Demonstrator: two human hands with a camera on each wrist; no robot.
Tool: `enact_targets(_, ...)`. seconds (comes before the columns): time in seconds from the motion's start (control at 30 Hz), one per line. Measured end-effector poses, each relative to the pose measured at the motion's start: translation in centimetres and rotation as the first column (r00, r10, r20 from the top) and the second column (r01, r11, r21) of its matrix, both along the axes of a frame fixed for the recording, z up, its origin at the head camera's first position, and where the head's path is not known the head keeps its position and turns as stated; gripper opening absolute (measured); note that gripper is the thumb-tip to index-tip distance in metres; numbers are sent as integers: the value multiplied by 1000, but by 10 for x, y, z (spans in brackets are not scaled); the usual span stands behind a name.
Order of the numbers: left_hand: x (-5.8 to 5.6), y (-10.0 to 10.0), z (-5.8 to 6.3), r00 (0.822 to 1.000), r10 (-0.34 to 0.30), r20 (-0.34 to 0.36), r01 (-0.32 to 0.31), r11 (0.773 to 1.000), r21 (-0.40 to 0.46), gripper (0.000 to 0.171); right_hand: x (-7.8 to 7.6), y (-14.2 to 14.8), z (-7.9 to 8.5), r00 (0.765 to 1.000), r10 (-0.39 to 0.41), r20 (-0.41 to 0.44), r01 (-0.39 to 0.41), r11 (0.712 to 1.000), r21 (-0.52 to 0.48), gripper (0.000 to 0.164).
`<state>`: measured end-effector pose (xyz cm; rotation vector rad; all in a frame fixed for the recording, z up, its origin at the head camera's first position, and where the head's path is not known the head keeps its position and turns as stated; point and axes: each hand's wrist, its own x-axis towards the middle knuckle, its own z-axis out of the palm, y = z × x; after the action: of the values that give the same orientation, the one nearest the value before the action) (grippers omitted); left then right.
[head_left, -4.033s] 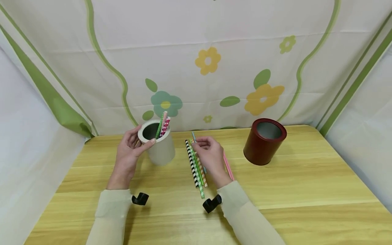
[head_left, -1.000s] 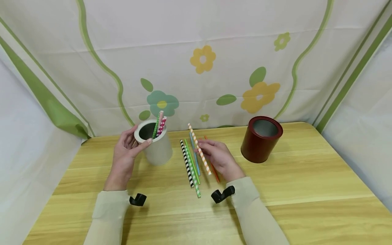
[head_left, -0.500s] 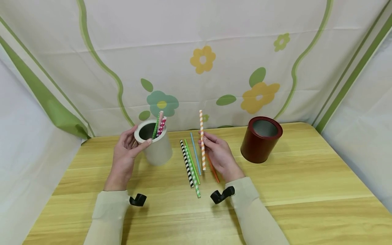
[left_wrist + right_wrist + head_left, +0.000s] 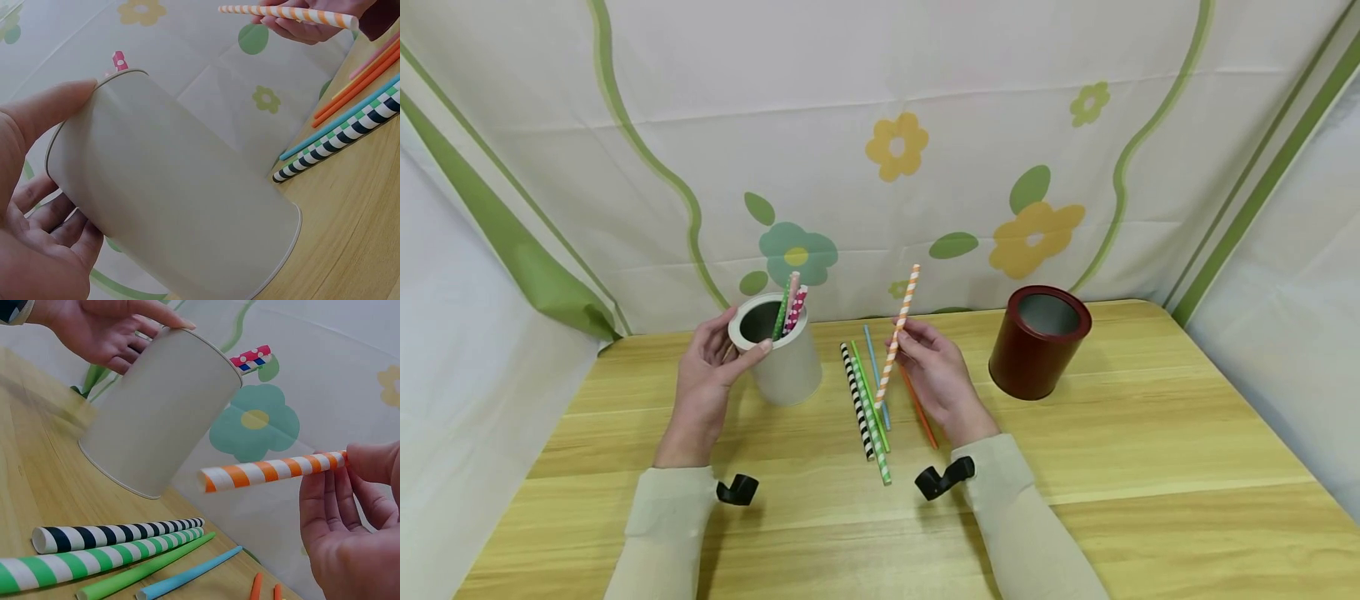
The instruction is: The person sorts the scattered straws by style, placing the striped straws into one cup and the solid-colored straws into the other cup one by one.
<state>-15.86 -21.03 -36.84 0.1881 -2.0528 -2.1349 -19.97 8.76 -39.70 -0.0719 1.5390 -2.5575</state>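
Note:
In the head view my left hand (image 4: 711,383) holds the white can (image 4: 790,367), thumb on its rim and fingers round its side. Out of the can's mouth stick several paper straws, among them a green one (image 4: 782,310) and a pink dotted one (image 4: 797,308). My right hand (image 4: 936,371) pinches an orange-and-white striped straw (image 4: 891,360) near its middle, raised and slanted above the table. In the right wrist view the lower end of this striped straw (image 4: 269,470) points toward the can (image 4: 165,412), apart from it.
Between the hands lie a black-and-white striped straw (image 4: 857,400), a green-and-white one (image 4: 881,467), a green one (image 4: 865,379) and a blue one (image 4: 872,354). Orange straws (image 4: 919,407) lie partly under my right hand. A dark red can (image 4: 1037,354) stands at the right.
My right hand has lifted the orange-and-white straw off the table and turned it from leaning left, through upright, to leaning right. The left hand and the white can have stayed in place.

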Motion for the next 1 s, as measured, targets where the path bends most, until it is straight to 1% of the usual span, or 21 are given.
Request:
enact_targets(0.1, 0, -1, 0, 1000, 1, -1, -1, 1000, -1, 79, 0, -2, 1, 999, -43, -17, 43, 999, -22, 30)
enact_targets(0.27, 1, -1, 0, 1000, 1, 1, -1, 1000, 1, 79, 1, -6, 4, 988, -126, -87, 122, 991, -54, 20)
enact_targets(0.37, 0, -2, -1, 1000, 0, -1, 0, 1000, -1, 79, 3, -8, 8, 980, -153, -127, 146, 987, -63, 20)
enact_targets(0.47, -1, -2, -2, 1000, -4, -5, 4, 1000, -3, 79, 6, -11, 14, 971, -172, -167, 164, 985, -63, 23)
enact_targets(0.6, -1, -2, -3, 1000, -9, -9, 9, 1000, -7, 79, 8, -19, 26, 958, -187, -216, 176, 982, -66, 26)
enact_targets(0.73, -2, -2, -3, 1000, -14, -13, 14, 1000, -8, 80, 8, -31, 42, 946, -184, -268, 171, 983, -72, 20)
enact_targets(1.0, -3, -1, -3, 1000, 6, -19, -6, 1000, 6, 79, 6, -56, 70, 915, -172, -365, 155, 985, -75, 22)
